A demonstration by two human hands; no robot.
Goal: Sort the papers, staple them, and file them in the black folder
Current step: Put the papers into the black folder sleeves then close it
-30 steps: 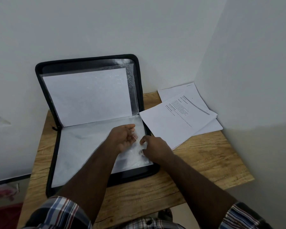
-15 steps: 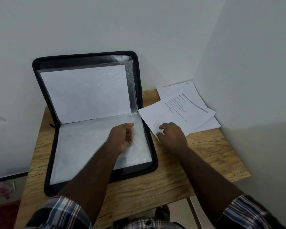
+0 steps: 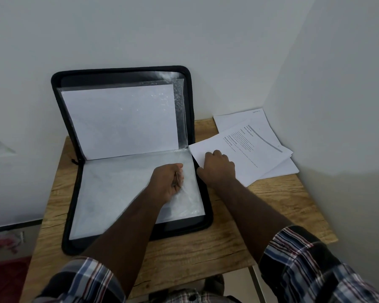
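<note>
The black folder (image 3: 68,206) lies open on the wooden table, its upper half leaning against the wall. A white sheet (image 3: 120,121) sits in the upper clear sleeve. My left hand (image 3: 167,182) rests on the lower clear sleeve (image 3: 116,189) and pinches its right edge between thumb and fingers. Right of the folder is a printed paper set (image 3: 245,154), on top of more white sheets (image 3: 280,167). My right hand (image 3: 217,167) lies on the near left corner of the printed set, thumb at the paper's edge. No stapler is in view.
The wooden table (image 3: 260,208) stands in a corner, with white walls close behind and to the right. Its front edge runs just before my sleeves. Floor and a red cloth (image 3: 4,272) show at the lower left.
My right hand left the folder's lower sleeve and moved right and up onto the corner of the printed papers. My left hand stayed on the sleeve edge.
</note>
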